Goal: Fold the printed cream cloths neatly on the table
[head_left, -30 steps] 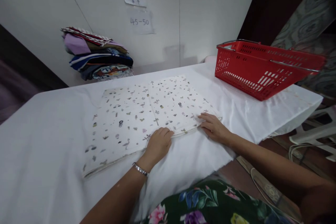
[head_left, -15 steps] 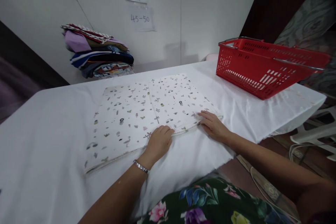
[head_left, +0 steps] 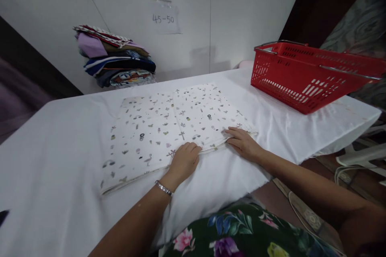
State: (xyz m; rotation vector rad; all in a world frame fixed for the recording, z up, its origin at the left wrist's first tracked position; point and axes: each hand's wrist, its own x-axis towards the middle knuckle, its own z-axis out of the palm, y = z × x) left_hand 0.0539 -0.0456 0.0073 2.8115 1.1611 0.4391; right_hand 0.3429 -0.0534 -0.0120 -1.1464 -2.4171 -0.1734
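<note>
A folded white cloth with small printed motifs (head_left: pixel 163 128) lies flat on the white-covered table (head_left: pixel 54 148). My left hand (head_left: pixel 183 160), a silver bracelet on its wrist, rests on the cloth's near edge with the fingers curled over it. My right hand (head_left: pixel 243 143) lies at the cloth's near right corner, fingers pinching the edge.
A red plastic basket (head_left: pixel 304 76) with metal handles stands at the table's far right. A stack of folded coloured fabrics (head_left: pixel 116 58) sits at the back left against the white wall. Paper notes (head_left: pixel 164 18) hang on the wall. White plastic chairs (head_left: pixel 358 156) stand right of the table.
Both hands stay on the cloth's near edge almost unmoved. The view has shifted slightly to the left.
</note>
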